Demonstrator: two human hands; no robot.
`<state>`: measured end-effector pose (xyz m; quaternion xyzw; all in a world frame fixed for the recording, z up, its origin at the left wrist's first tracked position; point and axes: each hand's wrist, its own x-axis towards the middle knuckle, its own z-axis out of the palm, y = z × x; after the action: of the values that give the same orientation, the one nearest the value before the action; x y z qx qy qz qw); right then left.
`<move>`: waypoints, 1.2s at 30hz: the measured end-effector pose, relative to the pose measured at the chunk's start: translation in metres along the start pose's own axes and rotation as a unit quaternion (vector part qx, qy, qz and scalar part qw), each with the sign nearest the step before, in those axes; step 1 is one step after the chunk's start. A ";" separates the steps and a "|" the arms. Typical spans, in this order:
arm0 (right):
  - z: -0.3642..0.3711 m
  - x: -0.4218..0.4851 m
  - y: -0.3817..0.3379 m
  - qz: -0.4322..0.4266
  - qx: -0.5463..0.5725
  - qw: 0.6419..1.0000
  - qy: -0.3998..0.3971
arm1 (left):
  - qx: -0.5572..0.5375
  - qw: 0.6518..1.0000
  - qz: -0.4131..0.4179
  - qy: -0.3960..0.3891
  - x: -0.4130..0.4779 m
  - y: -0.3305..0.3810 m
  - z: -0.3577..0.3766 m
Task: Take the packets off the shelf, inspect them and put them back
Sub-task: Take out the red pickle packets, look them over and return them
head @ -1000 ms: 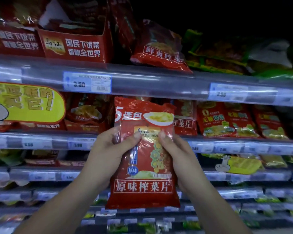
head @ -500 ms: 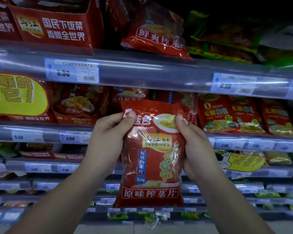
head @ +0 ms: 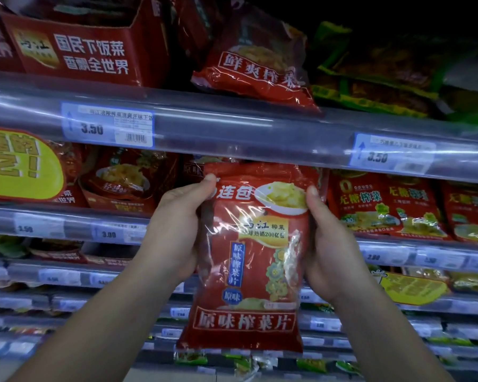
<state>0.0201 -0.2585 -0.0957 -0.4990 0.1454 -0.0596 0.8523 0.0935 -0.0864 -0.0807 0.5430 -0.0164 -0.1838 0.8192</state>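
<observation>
Before a dim store shelf, one glossy red plastic packet hangs upright, its crinkled top edge just under the clear price rail, gripped on either side by two hands: left hand and right hand, thumbs pressed on its front. Two blue-edged price tags read 3.50; a red cardboard carton sits above

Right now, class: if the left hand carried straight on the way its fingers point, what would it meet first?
The left hand points up and to the right. Past the red packet it grips, the first thing is probably the clear shelf rail just above the packet's top edge, though how far back that rail sits is unclear.
</observation>
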 end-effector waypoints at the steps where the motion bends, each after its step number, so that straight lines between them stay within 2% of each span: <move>1: -0.001 -0.002 0.002 0.010 -0.018 0.999 -0.028 | -0.007 1.000 0.010 0.009 0.001 0.001 0.003; 4: -0.006 -0.007 0.015 0.040 -0.176 0.978 -0.107 | -0.009 0.999 0.030 0.042 0.005 0.005 0.007; 6: -0.008 -0.007 0.022 0.018 -0.215 0.970 -0.111 | 0.012 0.998 0.037 0.042 0.008 0.007 0.000; 8: -0.006 -0.007 0.022 -0.002 -0.208 0.975 -0.084 | 0.085 0.996 0.020 -0.006 0.008 0.005 -0.012; 10: -0.006 -0.006 0.020 -0.006 -0.190 0.980 -0.065 | 0.212 0.973 0.019 -0.086 0.004 0.003 -0.023; 11: -0.007 -0.005 0.019 -0.005 -0.184 0.981 -0.062 | 0.233 0.966 0.032 -0.103 0.003 0.002 -0.027; 15: -0.007 -0.007 0.017 0.019 -0.146 0.988 -0.047 | 0.134 0.985 0.021 -0.105 0.007 -0.006 -0.039; 19: -0.006 -0.006 0.019 0.028 -0.151 0.987 -0.053 | 0.102 0.990 -0.006 -0.099 0.008 -0.012 -0.046; 24: -0.003 -0.005 0.019 0.039 -0.221 0.969 -0.106 | 0.135 0.990 0.031 0.003 0.011 -0.015 -0.055; 28: 0.014 0.012 0.018 -0.034 -0.263 0.963 -0.054 | 0.257 0.958 0.114 0.051 0.011 -0.003 -0.060; 30: 0.028 0.026 0.018 -0.065 -0.276 0.959 -0.009 | 0.347 0.922 0.164 0.054 0.007 0.000 -0.060; 31: 0.035 0.033 0.018 -0.090 -0.296 0.951 0.013 | 0.405 0.892 0.194 0.056 0.006 0.000 -0.059; 33: 0.046 0.047 0.018 -0.169 -0.400 0.900 0.038 | 0.493 0.835 0.239 0.050 0.006 -0.004 -0.056; 35: 0.050 0.057 0.022 -0.226 -0.507 0.830 0.056 | 0.542 0.803 0.244 0.048 0.011 -0.011 -0.055; 36: 0.048 0.060 0.025 -0.239 -0.532 0.809 0.070 | 0.557 0.791 0.247 0.045 0.013 -0.015 -0.056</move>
<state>0.0910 -0.2206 -0.1065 -0.8878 0.0900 -0.2096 0.3998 0.1141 -0.0465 -0.1196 0.8904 -0.2127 0.0910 0.3921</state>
